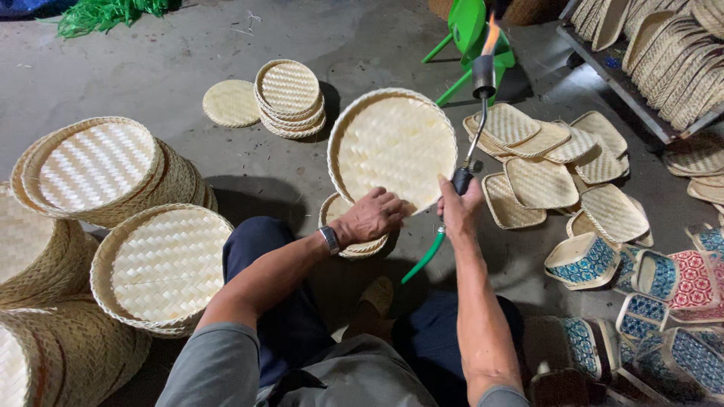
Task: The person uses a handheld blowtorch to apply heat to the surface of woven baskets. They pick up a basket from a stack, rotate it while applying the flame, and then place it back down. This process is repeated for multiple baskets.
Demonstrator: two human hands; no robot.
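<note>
A grey concrete floor (173,60) is spreading out under the seated person, with stacks of round woven bamboo trays (162,264) lying at nine o'clock and flat rectangular woven bamboo trays (543,177) scattered at three o'clock. The left hand (373,216) is tilting a pale round woven bamboo tray (392,147) up on edge at twelve o'clock, fingers curled together and clamped over its lower rim. The right hand (460,203) is gripping the black handle of a gas torch with a green hose (471,128), fingers closed tight around it, its small orange flame (491,34) burning beyond the tray's upper right rim. To do this well, the person should likely be keeping the flame moving and grazing the surface, turning the tray steadily, since lingering would probably scorch the thin weave. The left fingers are sitting well away from the flame.
</note>
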